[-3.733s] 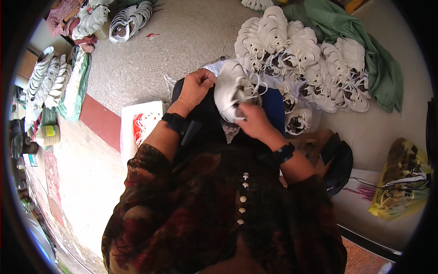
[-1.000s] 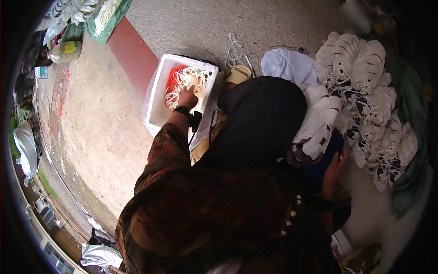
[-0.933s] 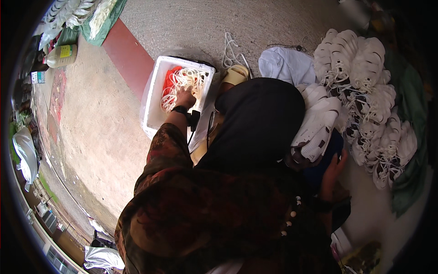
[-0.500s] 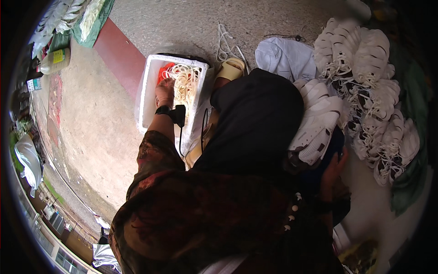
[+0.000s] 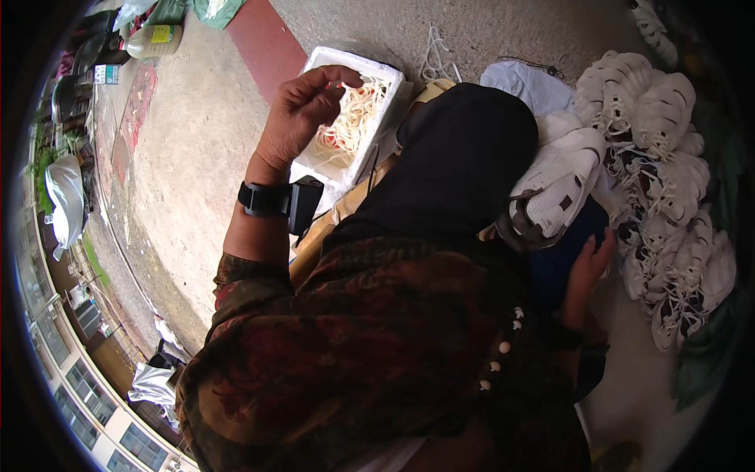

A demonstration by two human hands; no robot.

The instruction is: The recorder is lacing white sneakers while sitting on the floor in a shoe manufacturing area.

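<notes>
My left hand [image 5: 305,114] is raised over a white foam box [image 5: 314,63] of tangled cream shoelaces [image 5: 360,114]. Its fingers are curled, with index and thumb toward each other; anything thin between them cannot be told from the laces behind. A white sneaker [image 5: 560,177] with a dark opening rests at my right knee, on dark blue cloth [image 5: 550,267]. Beside that cloth, below the shoe, my right hand [image 5: 590,263] lies with its fingers stretched out and apart.
Piles of white lace-up shoes [image 5: 661,118] stand at the right. A white cloth [image 5: 527,85] lies beyond my knee, and a loose white lace [image 5: 434,55] is on the ground past the box. A yellow-labelled jug [image 5: 153,41] sits far left.
My left hand has come up out of the laces in the box, toward me. My right hand stays by the blue cloth. The whole view has shifted slightly.
</notes>
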